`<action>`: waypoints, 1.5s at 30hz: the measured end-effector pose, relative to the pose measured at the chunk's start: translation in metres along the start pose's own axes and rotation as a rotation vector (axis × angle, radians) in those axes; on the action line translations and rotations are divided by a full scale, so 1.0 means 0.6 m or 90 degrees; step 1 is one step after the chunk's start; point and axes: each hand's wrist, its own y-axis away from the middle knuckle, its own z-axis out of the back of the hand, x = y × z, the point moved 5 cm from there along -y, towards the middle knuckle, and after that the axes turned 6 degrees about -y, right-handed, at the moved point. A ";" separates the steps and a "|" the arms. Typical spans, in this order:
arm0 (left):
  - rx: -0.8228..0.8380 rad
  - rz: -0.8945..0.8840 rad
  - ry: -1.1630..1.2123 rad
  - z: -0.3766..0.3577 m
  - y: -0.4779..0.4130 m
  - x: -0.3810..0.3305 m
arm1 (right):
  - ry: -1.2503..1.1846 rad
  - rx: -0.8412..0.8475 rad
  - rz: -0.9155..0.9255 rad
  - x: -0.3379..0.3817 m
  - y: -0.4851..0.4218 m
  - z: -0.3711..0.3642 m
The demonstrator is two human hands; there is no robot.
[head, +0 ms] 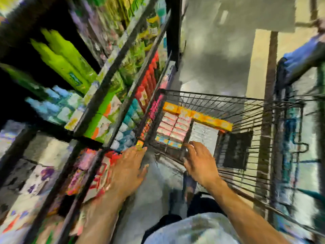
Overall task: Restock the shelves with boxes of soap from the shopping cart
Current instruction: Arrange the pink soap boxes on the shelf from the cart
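You are at the pick-up step. Both of your hands are held out toward the shopping cart (pixel 246 101) and neither has anything in it. Your left hand (pixel 128 168) is flat with the fingers straight, at the cart's near-left corner, where its wire wall almost meets the shelves (pixel 112 71). Your right hand (pixel 199 162) has its fingers spread and relaxed, just over the cart's near rim. The hands are apart, with bare floor showing between them.

The boxes of soap (pixel 171 128) lie inside the cart on its left side. They are pale pink-and-white cartons packed in tight rows, with a few blue-and-yellow ones on the near edge of the stack. A line of orange boxes (pixel 211 120) runs along the far side of the cart behind them.

The next move, as I judge it, is to bring both hands over the near rim and down onto the top row. Close on a carton or a small stack, then lift it straight up so it clears the wire before you turn toward the shelves at the cart's left. Those tiers look crowded already, so pick the gap first.

No brand, label or price tag can be read: the view is badly smeared, and the print on the cartons, on the green bottles (pixel 65 59) and on the shelf edges shows only as blocks of colour.
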 end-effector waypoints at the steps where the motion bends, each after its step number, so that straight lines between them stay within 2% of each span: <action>1: 0.013 0.001 -0.002 -0.013 -0.032 -0.005 | -0.012 0.001 -0.007 -0.015 -0.019 -0.003; 9: 0.143 0.012 -0.008 -0.126 -0.233 0.027 | -0.054 -0.001 -0.073 -0.099 -0.142 -0.074; 20: 0.286 -0.152 -0.020 -0.362 -0.434 0.084 | -0.090 0.056 -0.191 -0.202 -0.259 -0.307; 25: 0.306 -0.211 -0.056 -0.460 -0.483 0.097 | -0.058 0.001 -0.187 -0.227 -0.284 -0.400; 28: 0.280 -0.228 -0.081 -0.495 -0.497 0.097 | -0.057 -0.016 -0.190 -0.245 -0.295 -0.428; 33: 0.172 -0.246 -0.112 -0.512 -0.499 0.094 | -0.037 -0.003 -0.195 -0.263 -0.316 -0.448; 36: 0.186 -0.247 -0.118 -0.507 -0.498 0.091 | -0.008 0.017 -0.192 -0.266 -0.321 -0.448; 39: 0.193 -0.200 -0.101 -0.472 -0.497 0.087 | -0.031 0.027 -0.194 -0.257 -0.313 -0.422; 41: 0.188 -0.165 -0.056 -0.429 -0.487 0.081 | -0.120 0.018 -0.217 -0.250 -0.293 -0.387; 43: 0.168 -0.111 0.036 -0.373 -0.465 0.071 | -0.279 0.019 -0.281 -0.240 -0.264 -0.335; 45: 0.146 -0.003 0.170 -0.316 -0.432 0.066 | -0.407 0.006 -0.309 -0.217 -0.237 -0.274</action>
